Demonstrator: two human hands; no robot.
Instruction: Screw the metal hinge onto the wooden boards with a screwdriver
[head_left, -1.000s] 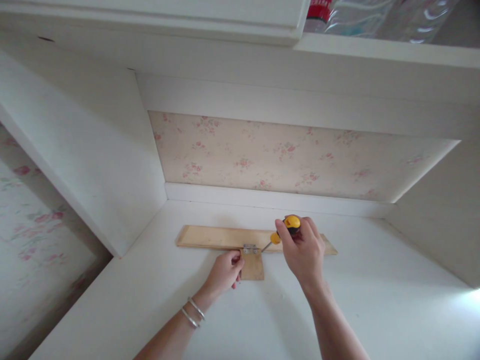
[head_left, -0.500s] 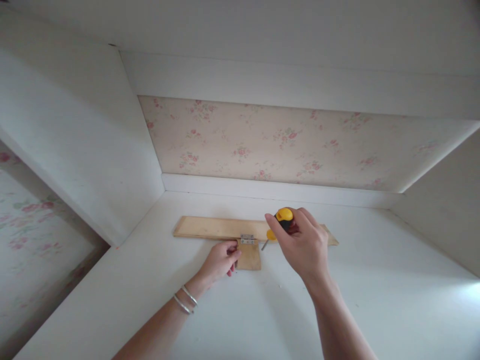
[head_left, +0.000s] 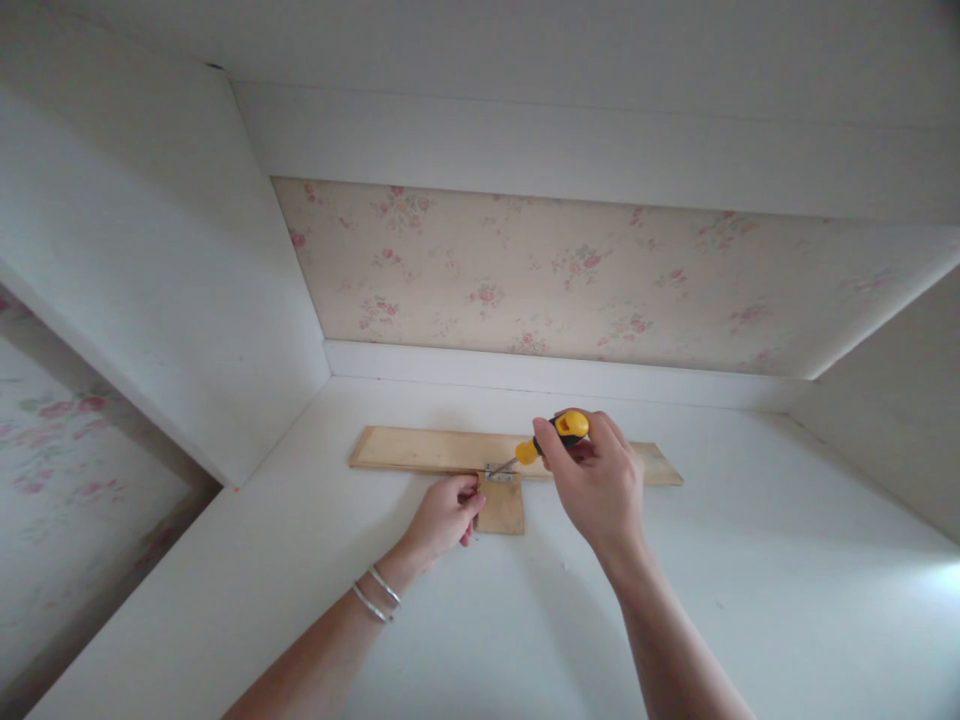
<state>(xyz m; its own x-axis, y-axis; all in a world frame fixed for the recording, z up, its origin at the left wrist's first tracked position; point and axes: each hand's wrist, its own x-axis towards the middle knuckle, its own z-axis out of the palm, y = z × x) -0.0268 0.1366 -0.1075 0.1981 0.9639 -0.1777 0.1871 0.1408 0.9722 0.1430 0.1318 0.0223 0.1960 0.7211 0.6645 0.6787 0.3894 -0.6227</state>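
My right hand is closed around the yellow and black handle of a screwdriver. Its metal shaft slants down to the left, and the tip is at the left part of a small metal hinge. That hinge spans a long pale wooden board and a small square wooden block below it. My left hand pinches the left edge of the block between thumb and fingers. Two silver bangles circle my left wrist.
Both wood pieces lie on a broad white surface. Behind is a white ledge under floral wallpaper. A white panel rises at the left, a grey-white wall at the right.
My right hand has brought the screwdriver left, so its tip moved from beside the block onto the hinge. My left hand keeps its pinch on the block.
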